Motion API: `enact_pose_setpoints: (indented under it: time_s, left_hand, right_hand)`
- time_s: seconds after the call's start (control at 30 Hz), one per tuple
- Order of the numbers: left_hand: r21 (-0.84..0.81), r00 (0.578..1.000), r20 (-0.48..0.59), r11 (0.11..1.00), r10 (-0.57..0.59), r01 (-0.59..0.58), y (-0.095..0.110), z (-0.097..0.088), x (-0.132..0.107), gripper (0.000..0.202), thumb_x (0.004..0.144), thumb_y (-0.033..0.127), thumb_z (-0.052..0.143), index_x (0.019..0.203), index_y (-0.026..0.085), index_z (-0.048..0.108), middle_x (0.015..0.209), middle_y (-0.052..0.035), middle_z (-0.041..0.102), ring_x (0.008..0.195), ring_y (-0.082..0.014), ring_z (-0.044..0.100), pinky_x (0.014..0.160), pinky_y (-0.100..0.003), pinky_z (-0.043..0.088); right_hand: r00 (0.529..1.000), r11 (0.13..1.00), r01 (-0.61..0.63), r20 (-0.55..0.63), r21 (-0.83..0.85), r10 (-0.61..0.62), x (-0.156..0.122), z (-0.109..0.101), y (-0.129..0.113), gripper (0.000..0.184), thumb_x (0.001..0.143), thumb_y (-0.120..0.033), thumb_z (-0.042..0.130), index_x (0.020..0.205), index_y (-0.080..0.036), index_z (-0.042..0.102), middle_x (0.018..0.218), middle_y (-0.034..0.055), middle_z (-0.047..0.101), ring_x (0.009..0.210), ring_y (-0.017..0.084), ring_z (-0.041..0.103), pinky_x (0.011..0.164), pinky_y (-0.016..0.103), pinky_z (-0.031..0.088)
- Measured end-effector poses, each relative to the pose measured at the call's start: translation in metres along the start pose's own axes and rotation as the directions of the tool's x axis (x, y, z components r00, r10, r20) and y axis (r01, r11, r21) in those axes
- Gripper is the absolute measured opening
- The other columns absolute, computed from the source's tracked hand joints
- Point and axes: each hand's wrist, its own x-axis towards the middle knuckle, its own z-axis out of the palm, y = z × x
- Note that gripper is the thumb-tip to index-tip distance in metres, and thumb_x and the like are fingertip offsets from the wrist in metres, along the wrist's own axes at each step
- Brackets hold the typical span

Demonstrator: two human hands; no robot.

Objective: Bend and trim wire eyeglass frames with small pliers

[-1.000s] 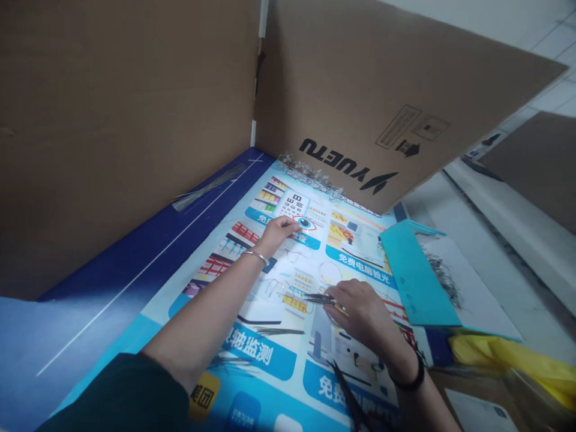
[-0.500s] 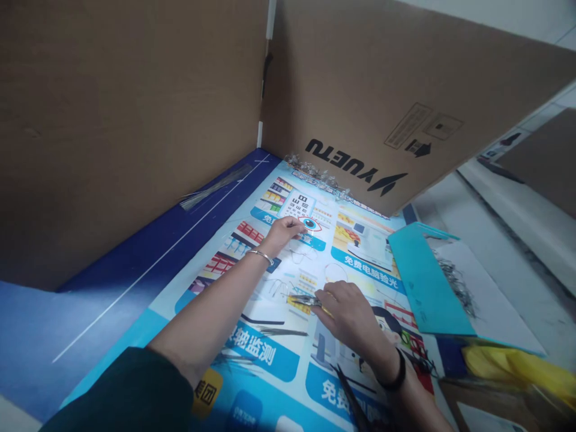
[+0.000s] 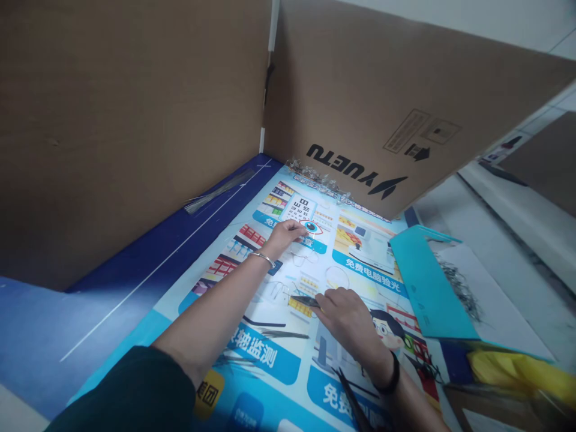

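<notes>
My right hand (image 3: pixel 344 312) is wrapped around a pair of pliers (image 3: pixel 305 301), whose metal jaws point left over the printed poster. Thin bent wire (image 3: pixel 279 290) lies by the jaw tips; I cannot tell whether the jaws grip it. Farther up the poster, my left hand (image 3: pixel 285 235) is closed in a pinch beside the printed eye. What its fingertips hold is too small to make out. Fine wire (image 3: pixel 303 259) curves on the poster just below that hand. Straight wire lengths (image 3: pixel 283 333) lie nearer to me, and a dark pointed tool (image 3: pixel 351 396) rests by my right forearm.
Tall cardboard panels (image 3: pixel 355 90) stand behind and to the left. Small clear pieces (image 3: pixel 315 174) are heaped along the back panel. A turquoise folder (image 3: pixel 429 288) with many wire bits (image 3: pixel 459 288) lies to the right, above a yellow bag (image 3: pixel 513 375). A wire bundle (image 3: pixel 220 191) lies at left.
The view has shifted slightly. The pliers have turned a little in my right hand, their jaws now looking darker. My left hand keeps its pinch in about the same place.
</notes>
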Motion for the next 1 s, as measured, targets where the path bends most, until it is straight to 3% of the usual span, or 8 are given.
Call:
enact_pose_setpoints:
  time_s: [0.23, 0.4, 0.53, 0.63, 0.7, 0.8, 0.9, 1.0]
  left_hand:
    - [0.019, 0.999, 0.033, 1.0, 0.006, -0.007, 0.005, 0.002, -0.003, 0.016, 0.065, 0.03, 0.071, 0.07, 0.015, 0.065, 0.074, -0.0046, 0.068, 0.075, -0.0173, 0.063, 0.065, -0.028, 0.047]
    - [0.065, 0.994, 0.107, 0.997, 0.023, -0.03, 0.009, 0.009, -0.007, 0.016, 0.064, 0.028, 0.072, 0.07, 0.015, 0.065, 0.072, -0.0049, 0.069, 0.072, -0.0167, 0.062, 0.061, -0.027, 0.046]
    - [0.107, 0.981, 0.193, 0.994, -0.017, -0.004, 0.011, 0.011, -0.01, 0.02, 0.065, 0.031, 0.071, 0.073, 0.014, 0.065, 0.073, -0.0047, 0.069, 0.072, -0.017, 0.063, 0.06, -0.026, 0.047]
    - [0.126, 0.967, 0.255, 0.992, -0.022, -0.011, 0.011, 0.011, -0.012, 0.02, 0.067, 0.031, 0.07, 0.075, 0.014, 0.065, 0.08, -0.0056, 0.069, 0.075, -0.0175, 0.064, 0.06, -0.025, 0.047]
    - [0.169, 0.956, 0.294, 0.985, -0.028, -0.023, 0.013, 0.01, -0.013, 0.018, 0.068, 0.03, 0.069, 0.074, 0.013, 0.065, 0.101, -0.0094, 0.067, 0.079, -0.0178, 0.064, 0.062, -0.026, 0.046]
    - [0.21, 0.922, 0.388, 0.974, -0.004, -0.084, 0.018, 0.009, -0.015, 0.012, 0.071, 0.026, 0.067, 0.07, 0.014, 0.066, 0.122, -0.0118, 0.059, 0.108, -0.0245, 0.056, 0.074, -0.028, 0.046]
    - [0.228, 0.895, 0.445, 0.965, 0.016, -0.131, 0.025, 0.01, -0.019, 0.008, 0.071, 0.022, 0.065, 0.068, 0.015, 0.066, 0.119, -0.0117, 0.061, 0.123, -0.0259, 0.044, 0.087, -0.031, 0.042]
    - [0.266, 0.872, 0.489, 0.952, 0.003, -0.152, 0.029, 0.013, -0.022, 0.007, 0.071, 0.019, 0.065, 0.065, 0.015, 0.066, 0.105, -0.0114, 0.067, 0.12, -0.0245, 0.046, 0.093, -0.033, 0.038]
  right_hand:
    - [0.973, 0.952, -0.143, -0.137, 0.271, 0.185, -0.008, -0.008, 0.023, 0.02, 0.087, -0.034, 0.051, 0.088, -0.02, 0.065, 0.083, 0.0072, 0.067, 0.082, 0.02, 0.059, 0.075, 0.031, 0.041]
    - [0.852, 0.702, -0.413, -0.026, 0.58, 0.522, -0.006, -0.019, 0.053, 0.021, 0.08, -0.038, 0.056, 0.085, -0.022, 0.068, 0.091, 0.0058, 0.069, 0.085, 0.022, 0.063, 0.074, 0.03, 0.047]
    - [0.766, 0.504, -0.518, 0.113, 0.692, 0.632, 0.008, -0.02, 0.079, 0.027, 0.074, -0.044, 0.059, 0.081, -0.02, 0.068, 0.082, 0.0034, 0.069, 0.076, 0.02, 0.061, 0.067, 0.028, 0.045]
    - [0.77, 0.393, -0.506, 0.197, 0.768, 0.607, 0.02, -0.015, 0.095, 0.031, 0.074, -0.047, 0.058, 0.074, -0.017, 0.066, 0.063, 0.0, 0.06, 0.059, 0.014, 0.052, 0.054, 0.024, 0.038]
    - [0.784, 0.317, -0.487, 0.247, 0.814, 0.57, 0.026, -0.011, 0.102, 0.03, 0.073, -0.046, 0.059, 0.072, -0.016, 0.066, 0.059, -0.0009, 0.056, 0.055, 0.012, 0.047, 0.052, 0.024, 0.035]
    - [0.803, 0.223, -0.474, 0.315, 0.852, 0.506, 0.028, -0.007, 0.105, 0.031, 0.07, -0.046, 0.062, 0.073, -0.016, 0.066, 0.059, -0.0005, 0.055, 0.053, 0.01, 0.044, 0.051, 0.023, 0.034]
    - [0.829, 0.204, -0.466, 0.345, 0.861, 0.439, 0.023, -0.005, 0.106, 0.031, 0.068, -0.046, 0.064, 0.069, -0.015, 0.066, 0.055, -0.0009, 0.053, 0.052, 0.01, 0.043, 0.049, 0.023, 0.032]
    - [0.849, 0.214, -0.465, 0.363, 0.859, 0.385, 0.017, -0.003, 0.107, 0.03, 0.069, -0.045, 0.064, 0.07, -0.015, 0.066, 0.053, -0.0015, 0.051, 0.051, 0.01, 0.042, 0.049, 0.023, 0.032]
